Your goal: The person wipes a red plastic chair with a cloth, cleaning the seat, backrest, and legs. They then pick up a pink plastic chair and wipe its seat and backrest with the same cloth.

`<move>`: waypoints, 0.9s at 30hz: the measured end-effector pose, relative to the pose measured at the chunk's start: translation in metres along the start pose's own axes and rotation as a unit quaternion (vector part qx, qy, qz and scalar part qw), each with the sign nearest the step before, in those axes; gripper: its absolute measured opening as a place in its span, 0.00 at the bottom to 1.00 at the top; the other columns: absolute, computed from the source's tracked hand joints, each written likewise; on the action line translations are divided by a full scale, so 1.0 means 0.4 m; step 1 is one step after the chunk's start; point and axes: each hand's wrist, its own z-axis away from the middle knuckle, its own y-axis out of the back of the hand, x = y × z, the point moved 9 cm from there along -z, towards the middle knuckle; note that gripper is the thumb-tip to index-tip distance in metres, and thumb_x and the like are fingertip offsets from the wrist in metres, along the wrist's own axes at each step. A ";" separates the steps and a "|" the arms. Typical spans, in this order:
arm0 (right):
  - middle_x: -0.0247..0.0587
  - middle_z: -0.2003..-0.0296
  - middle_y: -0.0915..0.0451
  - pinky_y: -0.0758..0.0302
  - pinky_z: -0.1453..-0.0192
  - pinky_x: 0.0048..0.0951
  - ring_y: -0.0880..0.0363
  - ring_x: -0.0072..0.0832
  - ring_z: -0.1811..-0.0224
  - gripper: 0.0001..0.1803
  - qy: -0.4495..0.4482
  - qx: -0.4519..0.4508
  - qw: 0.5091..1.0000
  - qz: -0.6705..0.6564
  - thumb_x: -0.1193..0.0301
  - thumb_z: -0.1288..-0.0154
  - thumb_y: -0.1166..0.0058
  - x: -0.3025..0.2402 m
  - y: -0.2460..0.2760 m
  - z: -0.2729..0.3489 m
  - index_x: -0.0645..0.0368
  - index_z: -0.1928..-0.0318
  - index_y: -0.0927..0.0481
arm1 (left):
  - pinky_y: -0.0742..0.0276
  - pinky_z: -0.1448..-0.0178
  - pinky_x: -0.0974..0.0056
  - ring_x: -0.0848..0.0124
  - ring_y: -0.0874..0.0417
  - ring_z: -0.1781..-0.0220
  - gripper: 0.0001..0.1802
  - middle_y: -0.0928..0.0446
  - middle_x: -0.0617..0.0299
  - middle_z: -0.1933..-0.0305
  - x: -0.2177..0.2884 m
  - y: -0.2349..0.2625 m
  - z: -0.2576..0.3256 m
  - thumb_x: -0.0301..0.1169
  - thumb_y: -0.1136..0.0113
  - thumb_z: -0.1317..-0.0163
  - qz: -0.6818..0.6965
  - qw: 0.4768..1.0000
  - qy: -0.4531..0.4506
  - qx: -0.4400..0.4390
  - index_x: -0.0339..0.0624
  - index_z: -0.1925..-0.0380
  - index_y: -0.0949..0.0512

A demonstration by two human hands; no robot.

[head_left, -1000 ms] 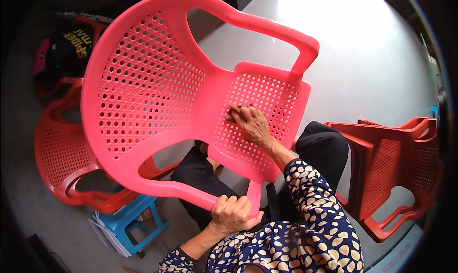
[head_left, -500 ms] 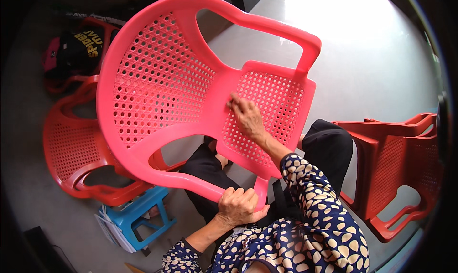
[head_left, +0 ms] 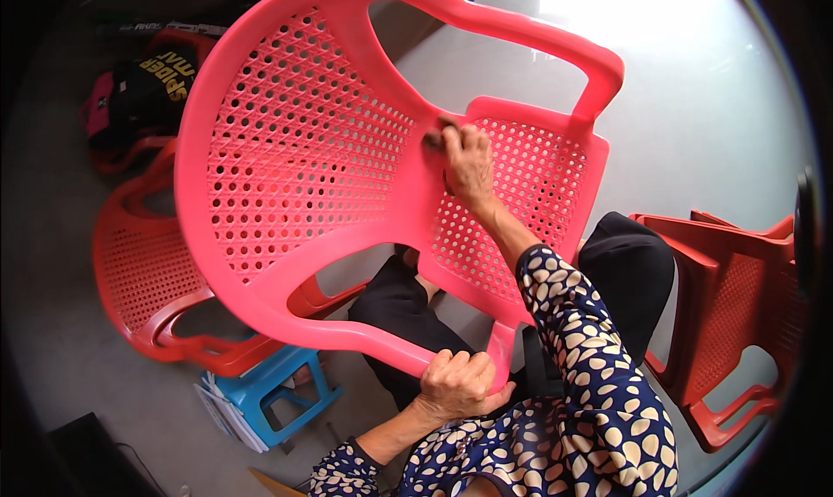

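A bright pink plastic armchair with a perforated back and seat is tilted in front of me, against my legs. My left hand is closed around the front end of its near armrest. On the strip where seat meets backrest, toward the far armrest, my right hand presses a small dark brown, cloth-like piece to the plastic. My fingers hide part of that piece, so its exact kind is unclear.
Darker red chairs stand at left and right. Below the left one is a blue plastic stool with papers at its side. A black bag with yellow lettering rests on a red chair at the far left.
My right hand has moved with the brown piece along the seat-back joint, away from me. The chair sits further right in view, my left hand still on its armrest.
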 end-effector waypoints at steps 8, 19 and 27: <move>0.60 0.37 0.45 0.43 0.37 0.55 0.44 0.55 0.38 0.44 -0.180 -0.031 0.981 -0.057 0.66 0.45 0.47 -0.025 -0.112 0.003 0.60 0.29 0.49 | 0.43 0.74 0.64 0.72 0.33 0.82 0.23 0.37 0.67 0.82 0.004 -0.001 -0.008 0.52 0.38 0.51 0.013 1.000 0.002 -0.015 0.50 0.90 0.31; 0.44 0.43 0.33 0.35 0.45 0.40 0.33 0.39 0.44 0.31 0.152 -0.158 0.968 -0.118 0.73 0.44 0.52 -0.239 0.026 0.250 0.59 0.36 0.33 | 0.41 0.73 0.64 0.71 0.33 0.84 0.22 0.35 0.69 0.84 0.003 -0.003 -0.006 0.54 0.37 0.55 -0.023 1.000 0.001 -0.017 0.46 0.84 0.24; 0.47 0.46 0.34 0.29 0.49 0.34 0.30 0.38 0.50 0.26 0.188 -0.137 0.969 -0.079 0.71 0.40 0.55 -0.180 -0.018 0.191 0.59 0.39 0.32 | 0.42 0.74 0.63 0.71 0.34 0.83 0.23 0.37 0.68 0.83 0.004 -0.004 -0.006 0.54 0.38 0.52 -0.015 1.000 0.007 -0.018 0.48 0.88 0.29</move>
